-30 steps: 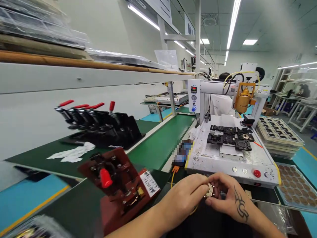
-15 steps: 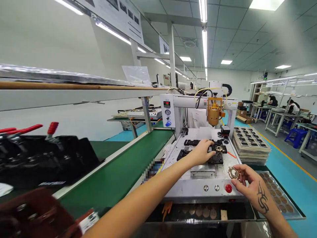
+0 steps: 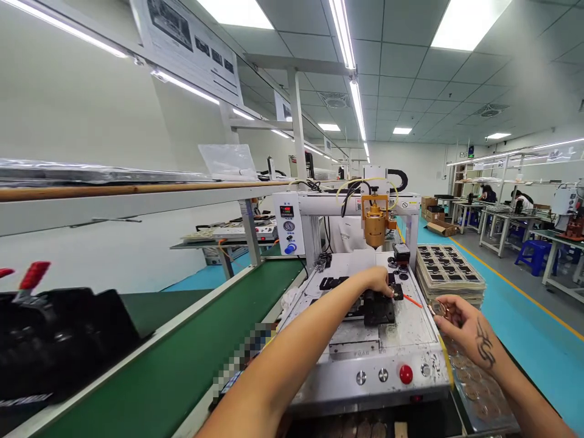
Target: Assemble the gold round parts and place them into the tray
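Note:
My left hand [image 3: 379, 281] reaches over the machine's bed, its fingers closed and pointing down at the right end of a black fixture [image 3: 379, 311]. At the fingertips a small bit of a gold-rimmed watch case [image 3: 396, 295] shows; the hand covers most of it. Off the bed's right edge, my right hand [image 3: 458, 319] holds another round, gold-rimmed watch case [image 3: 438, 309] between thumb and fingers. An orange-red stick [image 3: 412, 300] lies on the bed between the two hands.
A gold-coloured machine head [image 3: 375, 226] hangs above the bed. Buttons, including a red one [image 3: 406, 374], line the front panel. Stacked trays [image 3: 449, 267] stand at right, with a clear tray of round parts [image 3: 479, 389] nearer. A green conveyor belt [image 3: 182, 359] runs along the left.
My left hand has moved from beside the watch case in the fixture onto it, fingers closing. My right hand, still holding its watch case, is now beyond the bed's right edge. The view has shifted.

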A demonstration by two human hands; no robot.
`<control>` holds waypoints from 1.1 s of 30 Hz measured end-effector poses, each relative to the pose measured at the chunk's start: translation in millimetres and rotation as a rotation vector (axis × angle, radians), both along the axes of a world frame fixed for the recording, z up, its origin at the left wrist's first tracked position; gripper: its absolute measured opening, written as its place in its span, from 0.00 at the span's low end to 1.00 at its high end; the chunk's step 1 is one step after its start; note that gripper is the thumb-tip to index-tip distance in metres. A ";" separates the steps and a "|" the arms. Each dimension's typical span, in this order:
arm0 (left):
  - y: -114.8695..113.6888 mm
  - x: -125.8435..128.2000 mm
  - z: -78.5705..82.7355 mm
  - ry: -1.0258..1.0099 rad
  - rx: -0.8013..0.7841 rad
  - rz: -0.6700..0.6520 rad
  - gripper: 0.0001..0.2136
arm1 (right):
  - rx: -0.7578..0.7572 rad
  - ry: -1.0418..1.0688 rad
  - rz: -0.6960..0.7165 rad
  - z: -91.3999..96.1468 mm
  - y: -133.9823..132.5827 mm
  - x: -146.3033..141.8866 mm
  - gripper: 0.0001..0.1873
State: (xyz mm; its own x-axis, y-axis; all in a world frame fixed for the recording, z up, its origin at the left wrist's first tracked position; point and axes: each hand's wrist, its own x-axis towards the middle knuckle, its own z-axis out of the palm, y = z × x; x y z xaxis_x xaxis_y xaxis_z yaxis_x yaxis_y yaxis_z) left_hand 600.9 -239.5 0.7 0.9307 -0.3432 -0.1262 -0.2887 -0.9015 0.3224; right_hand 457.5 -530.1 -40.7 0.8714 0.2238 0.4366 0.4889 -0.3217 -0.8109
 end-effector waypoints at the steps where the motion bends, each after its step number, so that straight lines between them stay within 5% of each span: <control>1: -3.3 -1.5 0.8 -0.014 -0.015 0.001 0.14 | -0.015 -0.022 0.020 2.3 8.0 11.2 0.23; 7: 8.3 -39.1 17.0 -0.188 -0.231 0.033 0.13 | -0.173 -0.086 0.146 1.2 62.3 81.8 0.19; 15: 57.2 -145.8 47.6 -0.340 -0.486 0.071 0.12 | -0.490 0.038 0.393 11.6 103.1 152.8 0.13; 23: 80.1 -227.7 32.4 -0.339 -0.592 0.132 0.11 | -0.558 0.025 0.479 6.0 101.5 164.7 0.16; 33: 76.4 -306.6 19.7 -0.392 -0.563 0.212 0.16 | -0.482 -0.191 0.285 -7.6 112.2 153.7 0.14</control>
State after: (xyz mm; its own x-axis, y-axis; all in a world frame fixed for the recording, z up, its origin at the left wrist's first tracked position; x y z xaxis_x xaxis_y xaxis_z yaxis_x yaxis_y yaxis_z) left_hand 294.3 -163.1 20.4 0.9253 -0.0649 0.3737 -0.3155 -0.6785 0.6634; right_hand 611.2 -417.9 -48.4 0.6635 0.6499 0.3708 0.7333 -0.4665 -0.4946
